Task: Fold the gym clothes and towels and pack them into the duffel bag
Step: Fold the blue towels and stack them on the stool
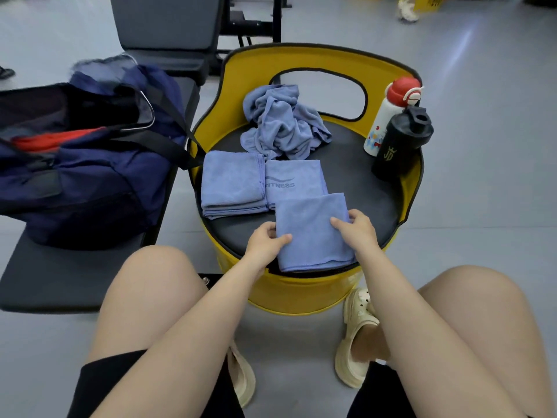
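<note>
a: what does the towel look like?
b: the folded towel point(313, 230) is a blue, soft-napped rectangle, flat at the near edge of the round black seat point(361, 188) of a yellow barrel chair point(301, 294).
a: and the hands?
b: the left hand point(266, 241) grips its left edge, thumb on top and fingers curled round the edge. the right hand point(357, 226) pinches its right edge, fingers on the cloth.
a: other towels?
b: two more folded ones lie just behind: a plain towel point(230, 184) to the left, and a fitness towel point(294, 181) (printed lettering) partly under the held one. a crumpled towel point(283, 125) sits at the back.
a: the bag?
b: the navy duffel bag point(81, 164) stands unzipped on the counter point(54, 282) well to the left, something red inside. a white bottle point(382, 122) and a black shaker point(398, 143) stand at the seat's right.
</note>
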Available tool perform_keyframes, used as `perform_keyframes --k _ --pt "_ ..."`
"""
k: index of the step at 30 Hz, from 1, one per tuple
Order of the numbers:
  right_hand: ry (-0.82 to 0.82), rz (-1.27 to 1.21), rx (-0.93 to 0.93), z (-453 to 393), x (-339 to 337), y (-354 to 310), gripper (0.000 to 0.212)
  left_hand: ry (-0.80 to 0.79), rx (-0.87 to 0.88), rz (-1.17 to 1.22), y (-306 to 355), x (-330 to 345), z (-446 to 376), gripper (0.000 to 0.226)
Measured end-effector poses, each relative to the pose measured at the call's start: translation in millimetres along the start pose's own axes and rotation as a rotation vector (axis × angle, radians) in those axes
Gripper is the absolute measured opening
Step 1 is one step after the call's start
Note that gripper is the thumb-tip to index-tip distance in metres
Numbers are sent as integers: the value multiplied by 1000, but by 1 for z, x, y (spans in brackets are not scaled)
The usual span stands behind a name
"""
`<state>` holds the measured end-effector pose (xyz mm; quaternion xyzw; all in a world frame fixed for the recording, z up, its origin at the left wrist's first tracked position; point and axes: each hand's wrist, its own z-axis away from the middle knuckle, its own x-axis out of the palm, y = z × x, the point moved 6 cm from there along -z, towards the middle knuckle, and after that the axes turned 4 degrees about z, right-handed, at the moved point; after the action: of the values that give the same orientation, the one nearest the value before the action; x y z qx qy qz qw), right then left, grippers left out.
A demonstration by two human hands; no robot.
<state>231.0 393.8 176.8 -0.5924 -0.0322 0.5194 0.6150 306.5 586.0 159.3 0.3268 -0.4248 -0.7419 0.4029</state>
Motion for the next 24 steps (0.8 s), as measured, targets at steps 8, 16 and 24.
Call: perform_keyframes --k 8,16,24 --pt "9 -130 -54 -16 -9 -56 19 18 112 1 69 -22 -17 53" --pt "-48 -100 -69 -65 -8 -101 21 27 249 -171 112 -30 -58 51" --pt "-28 -68 -110 -110 12 -105 31 84 283 -360 110 -30 -108 46"
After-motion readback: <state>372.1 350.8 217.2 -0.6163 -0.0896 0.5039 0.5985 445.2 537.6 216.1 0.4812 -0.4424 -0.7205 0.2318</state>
